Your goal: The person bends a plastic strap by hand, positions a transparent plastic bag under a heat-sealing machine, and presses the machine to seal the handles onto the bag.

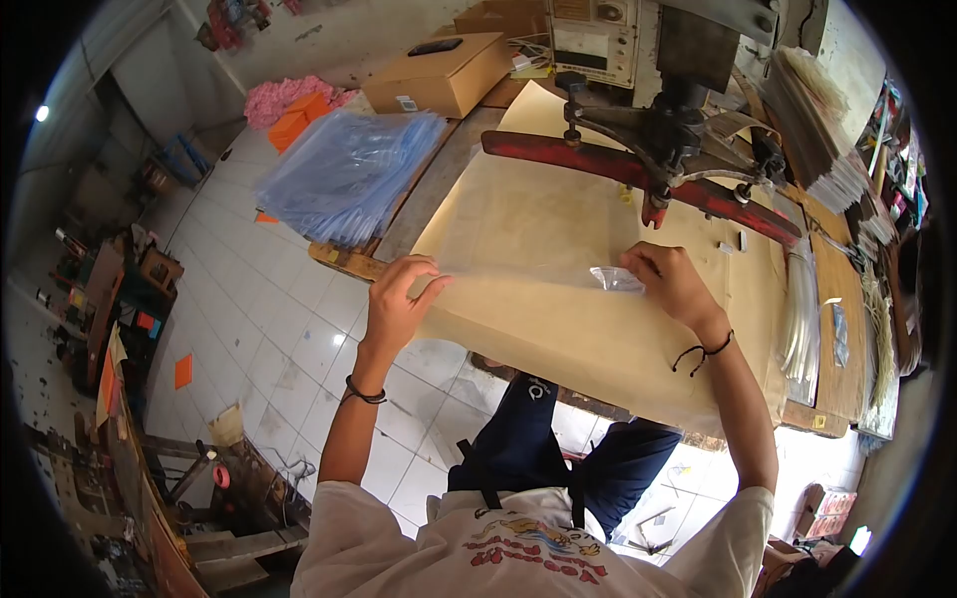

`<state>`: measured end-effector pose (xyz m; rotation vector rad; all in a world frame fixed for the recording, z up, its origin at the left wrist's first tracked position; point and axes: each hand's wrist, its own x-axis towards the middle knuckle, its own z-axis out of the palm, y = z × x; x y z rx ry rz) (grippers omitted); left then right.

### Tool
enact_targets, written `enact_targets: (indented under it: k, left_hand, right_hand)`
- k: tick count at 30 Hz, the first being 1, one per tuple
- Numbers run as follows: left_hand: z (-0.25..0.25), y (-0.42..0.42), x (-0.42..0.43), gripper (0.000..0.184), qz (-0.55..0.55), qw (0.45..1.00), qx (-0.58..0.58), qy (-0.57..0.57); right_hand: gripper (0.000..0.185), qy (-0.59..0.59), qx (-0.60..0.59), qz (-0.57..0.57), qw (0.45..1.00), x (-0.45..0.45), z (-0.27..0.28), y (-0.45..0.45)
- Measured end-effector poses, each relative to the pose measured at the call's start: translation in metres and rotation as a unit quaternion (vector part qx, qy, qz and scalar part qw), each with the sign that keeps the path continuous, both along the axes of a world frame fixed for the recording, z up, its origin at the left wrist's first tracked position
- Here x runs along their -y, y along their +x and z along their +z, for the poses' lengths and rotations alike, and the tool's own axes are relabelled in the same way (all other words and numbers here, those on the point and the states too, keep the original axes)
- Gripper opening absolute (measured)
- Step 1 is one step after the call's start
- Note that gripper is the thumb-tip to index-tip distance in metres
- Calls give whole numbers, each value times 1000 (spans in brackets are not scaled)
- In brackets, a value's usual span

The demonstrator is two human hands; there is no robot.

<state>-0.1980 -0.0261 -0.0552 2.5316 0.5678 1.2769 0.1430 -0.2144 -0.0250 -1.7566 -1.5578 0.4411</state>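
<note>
A clear plastic sheet [543, 239] lies over brown paper [558, 334] on the work table, its near edge running between my hands. My left hand [401, 297] pinches the sheet's near left corner between thumb and fingers. At the right corner my right hand [676, 284] is closed on the same sheet, fingers curled; a shiny crumpled patch shows beside them. Above the sheet's far part hangs a press with a long red bar [568, 157], apart from both hands. Whether the sheet's far edge passes under the bar is hard to tell.
A stack of bluish clear plastic bags [349, 174] sits at the table's left, near a cardboard box [439, 75] with a dark phone [435, 46] on top. Plastic strips [800, 319] hang along the right side. A control box [595, 42] stands behind the press.
</note>
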Motion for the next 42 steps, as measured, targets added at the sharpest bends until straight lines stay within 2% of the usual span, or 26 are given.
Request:
enact_targets:
  k: [4, 11, 14, 17, 20, 23, 26, 28, 31, 34, 40, 42]
  left_hand:
    - [6, 4, 0, 20, 1, 999, -47, -26]
    - [11, 12, -6, 19, 14, 985, -169, 40]
    - [15, 13, -4, 21, 12, 983, -181, 29]
    - [17, 17, -9, 23, 20, 980, -189, -66]
    - [16, 24, -16, 22, 12, 978, -182, -102]
    - [13, 31, -26, 23, -19, 966, -130, -221]
    - [-2, 31, -36, 23, -46, 976, -80, -197]
    - [3, 30, -33, 24, -25, 973, -94, -211]
    - [16, 26, -20, 22, -20, 972, -96, -212]
    - [17, 22, -17, 17, -56, 975, -93, -196]
    - [1, 24, -25, 13, -91, 986, -21, -137]
    - [0, 24, -25, 11, -88, 986, -14, -140]
  right_hand:
    - [13, 88, 60, 5, 994, -4, -7, 0]
    - [10, 95, 110, -15, 989, -3, -7, -7]
    - [10, 93, 109, -16, 990, -2, -5, -6]
    - [10, 92, 115, -13, 989, 1, -4, -8]
    - [9, 117, 137, 3, 984, 3, 1, -9]
    - [9, 165, 195, 19, 967, 4, 6, -11]
    - [11, 195, 267, 15, 944, 7, 18, -18]
    - [14, 219, 298, 24, 929, 7, 33, -32]
    - [18, 172, 263, 107, 943, 3, 58, -74]
    - [19, 103, 265, 181, 942, -18, 57, -102]
    - [29, 96, 258, 265, 924, -85, 23, -111]
    - [33, 121, 234, 271, 926, -103, -8, -100]
